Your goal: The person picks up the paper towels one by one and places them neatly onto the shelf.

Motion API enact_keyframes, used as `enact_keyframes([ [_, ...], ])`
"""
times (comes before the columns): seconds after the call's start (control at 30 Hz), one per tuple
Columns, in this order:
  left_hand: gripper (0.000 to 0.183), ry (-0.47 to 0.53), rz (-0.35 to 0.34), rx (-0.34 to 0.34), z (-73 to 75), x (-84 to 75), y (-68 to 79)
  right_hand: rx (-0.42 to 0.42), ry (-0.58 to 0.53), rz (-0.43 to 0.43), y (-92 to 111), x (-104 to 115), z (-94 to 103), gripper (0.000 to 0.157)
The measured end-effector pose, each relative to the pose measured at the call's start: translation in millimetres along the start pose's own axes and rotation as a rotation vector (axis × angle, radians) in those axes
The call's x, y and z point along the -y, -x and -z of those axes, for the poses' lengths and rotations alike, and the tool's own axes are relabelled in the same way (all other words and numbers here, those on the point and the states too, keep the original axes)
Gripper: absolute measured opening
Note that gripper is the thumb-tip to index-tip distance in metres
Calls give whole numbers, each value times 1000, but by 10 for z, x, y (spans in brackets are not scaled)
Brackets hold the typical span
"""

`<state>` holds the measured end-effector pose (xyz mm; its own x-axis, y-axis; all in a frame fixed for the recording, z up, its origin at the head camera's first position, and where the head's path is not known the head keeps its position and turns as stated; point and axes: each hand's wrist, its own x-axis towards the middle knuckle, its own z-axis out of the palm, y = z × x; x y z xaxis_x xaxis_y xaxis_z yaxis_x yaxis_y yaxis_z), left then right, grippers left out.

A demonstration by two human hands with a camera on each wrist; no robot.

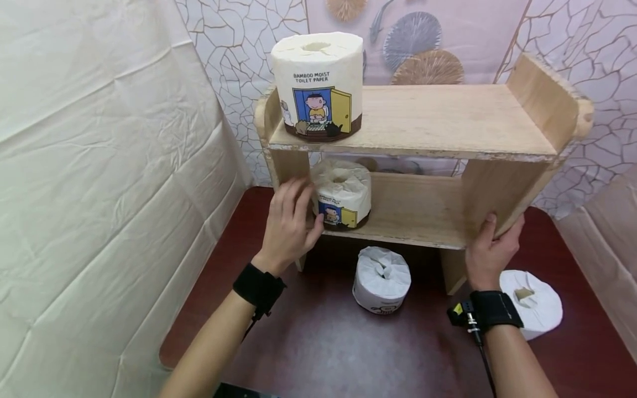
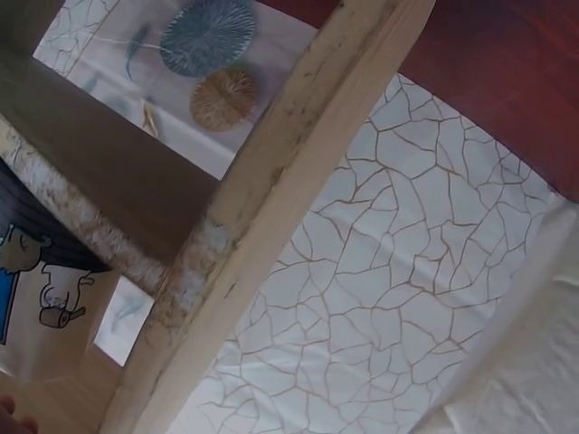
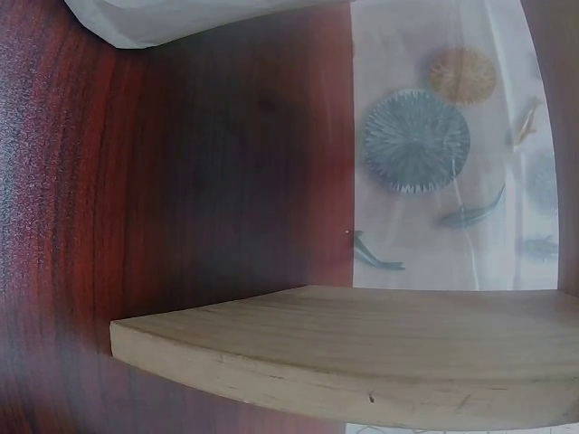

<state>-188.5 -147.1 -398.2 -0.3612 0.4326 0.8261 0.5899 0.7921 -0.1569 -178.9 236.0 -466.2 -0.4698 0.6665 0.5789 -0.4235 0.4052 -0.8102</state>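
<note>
On the middle board of a wooden shelf unit (image 1: 418,213), a wrapped toilet paper roll (image 1: 343,193) stands at the left end. My left hand (image 1: 288,224) is at this roll's left side, its thumb by the printed front and its fingers between the roll and the left side panel. The fingers look loosely bent; whether they press the roll is hidden. In the left wrist view only a fingertip (image 2: 14,420) shows at the lower left corner. My right hand (image 1: 494,249) grips the front edge of the right side panel (image 1: 512,190), thumb on the inner face.
A larger-looking toilet paper roll (image 1: 318,83) stands on the top board's left end. Below the unit, a white-wrapped roll (image 1: 382,282) stands on the dark red table (image 1: 348,354). Another white roll (image 1: 542,307) is beside my right wrist. Pale cloth (image 1: 99,193) hangs at the left.
</note>
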Motion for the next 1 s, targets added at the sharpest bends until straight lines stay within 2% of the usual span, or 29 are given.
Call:
enact_keyframes([
  [0.17,57,0,51,-95,-91,-27,139,-10,41,-35,43,19,4,45],
  [0.3,58,29,133,-197,-198,16,204,-16,30,-44,69,115,-24,44],
  [0.5,79,160,225,-350,-382,151,213,-35,20,-25,65,257,-39,43],
  [0.6,79,342,340,-366,-440,189,202,-48,24,-33,61,256,-31,43],
  [0.7,80,539,511,-366,-461,200,174,-44,22,-41,65,253,-29,43],
  [0.8,89,646,647,-354,-469,195,124,-41,22,-41,69,266,-32,43],
  [0.87,95,668,687,-352,-487,196,94,-37,21,-37,70,275,-34,43],
  [1.0,89,735,694,-376,-532,221,56,-42,23,-33,69,272,-34,42],
])
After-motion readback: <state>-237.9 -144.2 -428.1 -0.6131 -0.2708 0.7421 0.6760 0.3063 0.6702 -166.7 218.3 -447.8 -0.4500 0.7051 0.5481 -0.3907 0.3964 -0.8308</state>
